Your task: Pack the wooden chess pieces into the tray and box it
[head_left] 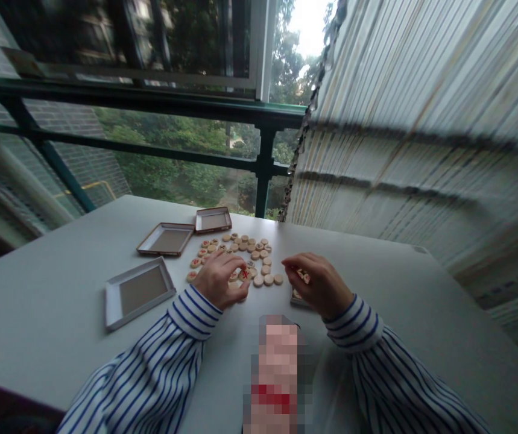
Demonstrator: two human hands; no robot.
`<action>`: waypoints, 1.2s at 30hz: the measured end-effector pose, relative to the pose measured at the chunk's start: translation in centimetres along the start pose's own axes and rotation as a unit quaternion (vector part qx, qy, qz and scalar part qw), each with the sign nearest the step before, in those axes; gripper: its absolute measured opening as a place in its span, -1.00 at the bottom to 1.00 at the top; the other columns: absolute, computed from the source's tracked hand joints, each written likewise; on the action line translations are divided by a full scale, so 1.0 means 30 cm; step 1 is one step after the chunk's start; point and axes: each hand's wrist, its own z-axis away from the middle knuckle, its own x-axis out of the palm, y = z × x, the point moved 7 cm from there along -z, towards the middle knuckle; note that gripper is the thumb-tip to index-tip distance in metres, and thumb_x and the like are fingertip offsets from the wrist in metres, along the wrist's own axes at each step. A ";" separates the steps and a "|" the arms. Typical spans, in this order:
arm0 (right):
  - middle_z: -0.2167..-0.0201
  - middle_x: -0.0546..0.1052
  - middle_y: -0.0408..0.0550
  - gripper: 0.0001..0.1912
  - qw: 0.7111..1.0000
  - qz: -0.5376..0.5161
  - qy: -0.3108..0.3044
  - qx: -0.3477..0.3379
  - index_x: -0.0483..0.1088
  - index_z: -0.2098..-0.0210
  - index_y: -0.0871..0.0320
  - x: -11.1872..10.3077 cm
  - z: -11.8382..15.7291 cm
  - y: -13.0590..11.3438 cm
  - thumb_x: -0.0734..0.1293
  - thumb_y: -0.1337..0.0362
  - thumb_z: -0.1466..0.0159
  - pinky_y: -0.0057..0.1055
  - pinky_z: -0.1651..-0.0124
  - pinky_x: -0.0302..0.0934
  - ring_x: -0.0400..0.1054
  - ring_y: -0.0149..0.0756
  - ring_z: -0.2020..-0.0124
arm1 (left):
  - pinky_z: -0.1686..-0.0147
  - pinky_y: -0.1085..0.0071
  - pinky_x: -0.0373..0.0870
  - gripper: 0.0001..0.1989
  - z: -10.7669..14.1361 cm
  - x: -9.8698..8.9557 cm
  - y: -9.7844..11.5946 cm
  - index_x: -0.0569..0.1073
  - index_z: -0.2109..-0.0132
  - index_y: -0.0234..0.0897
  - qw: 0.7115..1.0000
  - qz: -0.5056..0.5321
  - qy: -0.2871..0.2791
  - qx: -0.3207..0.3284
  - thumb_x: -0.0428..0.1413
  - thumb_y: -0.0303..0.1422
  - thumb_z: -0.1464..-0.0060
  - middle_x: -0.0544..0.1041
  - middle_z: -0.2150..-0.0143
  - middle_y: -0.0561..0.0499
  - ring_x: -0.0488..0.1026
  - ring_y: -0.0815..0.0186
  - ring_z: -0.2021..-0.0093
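A round disc (245,275) with a red mark is pinched between thumb and index finger of the left hand (217,278), near the middle of the tabletop (71,262). It looks wooden: probably light, stiff and hard to break, though smooth faces might slip. Opposite points on its rim seem the best hold, leaving the mark visible. Loose discs (259,281) lie around and on the far side. To the right, the right hand (319,283) is over a small box (301,301) containing discs; its fingers are curled, but whether they grip anything I cannot tell. An open tray (113,304) sits left.
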 end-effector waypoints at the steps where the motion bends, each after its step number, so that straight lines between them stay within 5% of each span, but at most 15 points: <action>1: 0.38 0.48 -0.04 -0.84 1.000 0.003 -0.002 0.002 0.39 0.29 0.16 -0.004 0.004 0.004 0.21 0.36 -0.15 -0.38 0.24 0.18 0.34 -0.33 0.33 | 0.05 0.12 0.22 -0.81 -0.006 0.003 0.009 0.39 0.34 -0.28 1.000 0.004 0.000 0.002 0.08 -0.36 0.21 0.50 0.31 -0.05 0.42 0.20 0.25; 24: 0.40 0.50 -0.04 -0.87 0.999 0.024 -0.005 0.031 0.40 0.33 0.16 -0.060 0.082 0.089 0.24 0.36 -0.14 -0.38 0.26 0.19 0.35 -0.33 0.36 | 0.03 0.14 0.20 -0.84 -0.101 0.127 0.193 0.37 0.33 -0.25 0.995 0.089 -0.019 0.031 0.09 -0.39 0.18 0.49 0.35 0.00 0.42 0.25 0.28; 36: 0.42 0.50 -0.05 -0.88 0.999 0.007 -0.009 0.051 0.39 0.36 0.18 -0.092 0.100 0.129 0.22 0.37 -0.14 -0.40 0.28 0.21 0.35 -0.34 0.39 | 0.03 0.16 0.21 -0.83 -0.110 0.192 0.214 0.37 0.29 -0.25 0.993 0.116 -0.030 0.019 0.09 -0.40 0.14 0.50 0.32 -0.01 0.43 0.24 0.25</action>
